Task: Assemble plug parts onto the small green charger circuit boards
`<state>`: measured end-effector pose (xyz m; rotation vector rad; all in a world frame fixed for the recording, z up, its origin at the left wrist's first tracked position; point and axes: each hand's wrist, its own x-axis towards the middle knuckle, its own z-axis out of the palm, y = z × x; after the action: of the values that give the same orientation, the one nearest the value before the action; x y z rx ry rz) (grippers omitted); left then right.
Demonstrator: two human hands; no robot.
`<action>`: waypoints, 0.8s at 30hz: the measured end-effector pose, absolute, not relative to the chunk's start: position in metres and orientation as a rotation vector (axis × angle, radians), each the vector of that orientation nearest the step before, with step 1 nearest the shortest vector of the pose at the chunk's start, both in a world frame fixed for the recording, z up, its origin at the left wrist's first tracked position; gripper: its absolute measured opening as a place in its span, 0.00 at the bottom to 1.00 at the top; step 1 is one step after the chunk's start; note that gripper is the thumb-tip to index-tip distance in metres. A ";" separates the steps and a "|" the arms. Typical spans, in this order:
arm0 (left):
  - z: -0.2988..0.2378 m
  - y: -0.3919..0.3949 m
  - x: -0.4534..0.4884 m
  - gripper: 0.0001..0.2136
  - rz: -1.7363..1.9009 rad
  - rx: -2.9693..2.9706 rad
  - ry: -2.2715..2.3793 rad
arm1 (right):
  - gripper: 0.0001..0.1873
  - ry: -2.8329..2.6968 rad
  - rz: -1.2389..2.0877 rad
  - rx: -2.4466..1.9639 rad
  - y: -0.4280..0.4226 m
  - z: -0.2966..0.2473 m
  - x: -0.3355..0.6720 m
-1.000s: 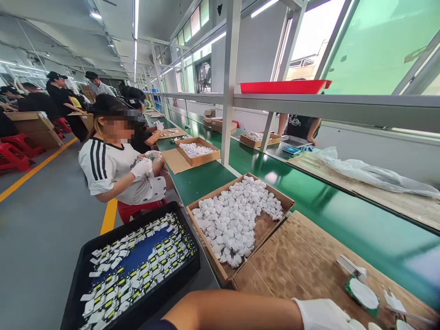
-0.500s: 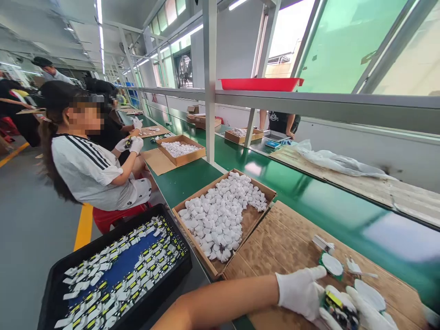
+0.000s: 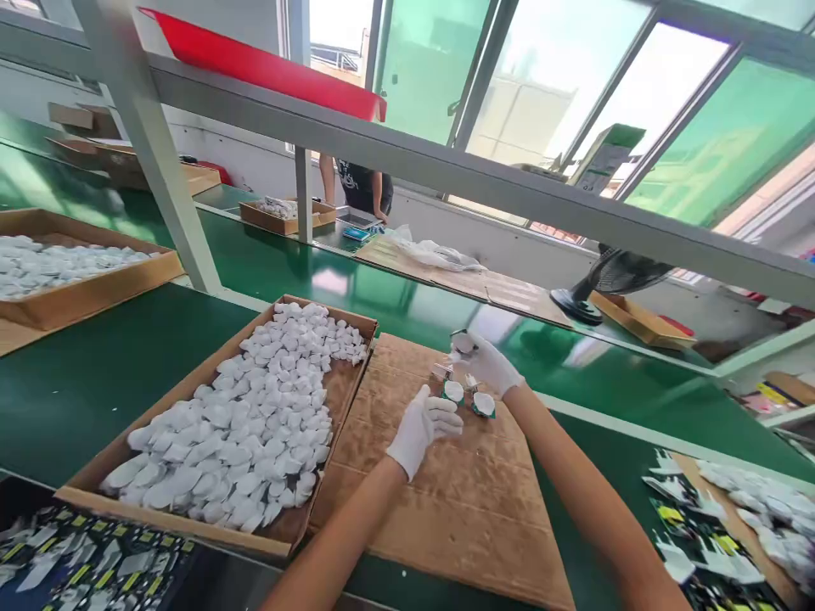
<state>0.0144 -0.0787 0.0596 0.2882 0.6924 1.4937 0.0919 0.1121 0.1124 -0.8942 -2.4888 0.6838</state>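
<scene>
My left hand (image 3: 425,430), in a white glove, is held over the brown cardboard sheet (image 3: 446,509). Its fingers are stretched out with nothing in them. Farther out, my right hand (image 3: 487,363), also gloved, grips a small circuit board assembly (image 3: 463,342) with a pale round face and a dark rim. Between and beyond the hands lie a circuit board with a white disc (image 3: 453,391) and a second such board (image 3: 483,405), white plug-like parts behind them. Left of the sheet stands a cardboard box (image 3: 340,501) of loose white plastic pieces (image 3: 255,407).
A black tray of circuit boards (image 3: 95,552) sits at lower left. More boards (image 3: 694,535) and white pieces (image 3: 770,509) lie at right. A metal post (image 3: 149,153) and shelf rail (image 3: 446,161) cross above the bench. A person (image 3: 360,187) stands beyond.
My view has swung right. The hands, earlier close together around a board with a yellow part, are now apart; the left is empty and the right holds a board at the sheet's far side.
</scene>
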 end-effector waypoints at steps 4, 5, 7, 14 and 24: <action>0.051 -0.074 0.018 0.26 1.475 0.275 0.794 | 0.24 -2.423 0.650 -1.145 0.156 0.114 0.034; 0.048 -0.072 0.019 0.26 1.463 0.293 0.802 | 0.24 -2.415 0.607 -1.180 0.162 0.112 0.025; 0.043 -0.068 0.023 0.27 1.458 0.334 0.813 | 0.26 -2.435 0.526 -1.216 0.169 0.106 0.013; 0.035 -0.065 0.027 0.27 1.454 0.358 0.872 | 0.22 -2.678 0.436 -1.170 0.166 0.103 0.051; 0.039 -0.071 0.019 0.18 1.705 0.225 0.865 | 0.29 -3.163 -0.118 -0.771 0.057 0.105 0.119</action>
<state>0.0188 -0.0706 0.0386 0.2247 0.8647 1.7047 0.1191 0.0566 0.1052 -0.7708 -3.1628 -0.1176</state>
